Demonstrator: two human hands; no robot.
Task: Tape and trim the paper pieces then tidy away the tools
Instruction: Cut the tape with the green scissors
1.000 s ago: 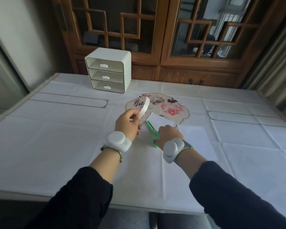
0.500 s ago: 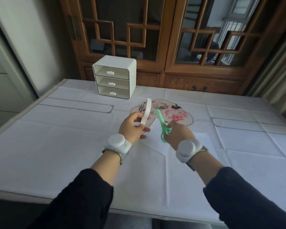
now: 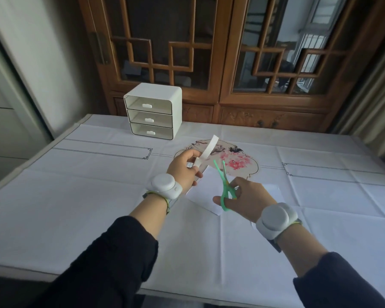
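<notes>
1. Nearest the camera, two dark sleeves (image 3: 111,261) reach forward over the white cloth-covered surface (image 3: 53,207), each wrist wearing a round white band device (image 3: 165,185).
2. The right hand (image 3: 245,202) has its grip clenched on the handles of green scissors (image 3: 224,187), thumb through the lower loop. The blades are parted and point up and away, raised above the surface.
3. Under and just beyond the right hand, a white paper sheet (image 3: 202,194) lies flat on the surface, one corner pointing toward the camera. A second white sheet (image 3: 273,190) shows to the right of that hand, partly hidden by it.
4. The left hand (image 3: 183,168), left of the scissors, pinches the lower end of a white tape strip (image 3: 208,150) between thumb and fingers. The strip rises at a slant up and to the right, its free end in the air; the parted blade tips sit just to the right of its lower part, apart from it.
5. Whether the left hand also holds a roll is hidden by the fingers.
6. Beyond the scissors, a fan-shaped painted paper (image 3: 238,161) with pink flowers and dark ink marks lies flat on the surface, partly covered by the strip and the left hand.
7. Farther back and left of the scissors, a white three-drawer mini cabinet (image 3: 152,111) stands at the far edge of the surface, all drawers closed.
8. Behind it rises a wooden lattice cabinet (image 3: 218,63) with glass doors.
</notes>
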